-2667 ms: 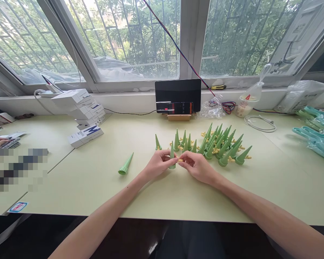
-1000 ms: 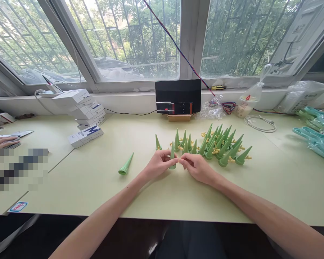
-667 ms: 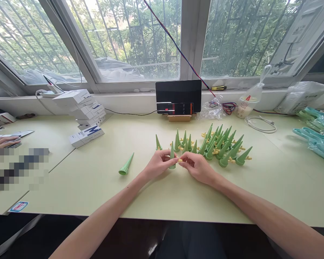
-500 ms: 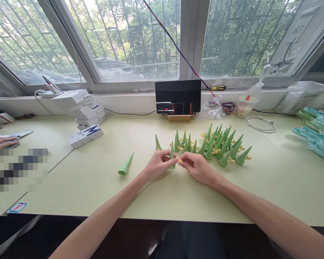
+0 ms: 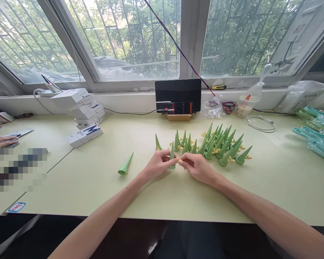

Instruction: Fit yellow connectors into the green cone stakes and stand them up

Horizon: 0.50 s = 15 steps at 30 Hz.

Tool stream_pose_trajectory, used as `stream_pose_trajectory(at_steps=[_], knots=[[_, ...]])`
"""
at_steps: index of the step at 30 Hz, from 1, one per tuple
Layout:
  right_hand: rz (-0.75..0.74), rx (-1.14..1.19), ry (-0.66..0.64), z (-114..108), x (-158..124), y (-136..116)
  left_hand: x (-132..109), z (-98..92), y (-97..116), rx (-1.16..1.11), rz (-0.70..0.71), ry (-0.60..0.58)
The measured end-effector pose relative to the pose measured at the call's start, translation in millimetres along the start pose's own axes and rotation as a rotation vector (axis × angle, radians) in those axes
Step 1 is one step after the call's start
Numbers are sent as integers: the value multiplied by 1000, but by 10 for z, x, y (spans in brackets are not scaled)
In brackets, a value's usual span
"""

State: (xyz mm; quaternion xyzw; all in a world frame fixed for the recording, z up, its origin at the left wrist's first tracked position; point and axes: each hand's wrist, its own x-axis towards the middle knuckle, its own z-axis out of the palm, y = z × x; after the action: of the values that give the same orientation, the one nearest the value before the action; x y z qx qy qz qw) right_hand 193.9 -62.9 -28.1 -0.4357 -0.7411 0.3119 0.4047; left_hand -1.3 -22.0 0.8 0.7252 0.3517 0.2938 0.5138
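Observation:
Upright between the fingers of my left hand [image 5: 160, 162] is a green plastic cone [image 5: 172, 153], its tip pointing up and its base low over the table. My right hand [image 5: 196, 166] pinches a small yellow piece [image 5: 180, 161] against the cone's right side; the fingertips hide most of the piece. Just behind my hands stand several similar green cones [image 5: 223, 142], many with yellow pieces at their bases. One more cone [image 5: 157, 141] stands behind my left hand. A loose green cone [image 5: 126, 164] lies on its side to the left, its hollow end facing me.
White boxes [image 5: 82, 108] are stacked at the back left. A phone [image 5: 180, 108] leans on a black screen [image 5: 178, 91] behind the cones. A coiled white cable [image 5: 260, 123], a bagged cup [image 5: 245, 105] and teal plastic parts [image 5: 314, 135] lie right. A co-worker's hand [image 5: 1, 141] rests at far left.
Hardly anything differs. My hands keep the same hold on the cone and the yellow piece, and the view has shifted very slightly.

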Motion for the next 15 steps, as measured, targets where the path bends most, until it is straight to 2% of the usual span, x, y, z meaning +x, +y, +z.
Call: stream_pose_trajectory(at_steps=[15], knots=[[-17,-16,-4,0,0,-7,12,-18,-63,15,4,-15]])
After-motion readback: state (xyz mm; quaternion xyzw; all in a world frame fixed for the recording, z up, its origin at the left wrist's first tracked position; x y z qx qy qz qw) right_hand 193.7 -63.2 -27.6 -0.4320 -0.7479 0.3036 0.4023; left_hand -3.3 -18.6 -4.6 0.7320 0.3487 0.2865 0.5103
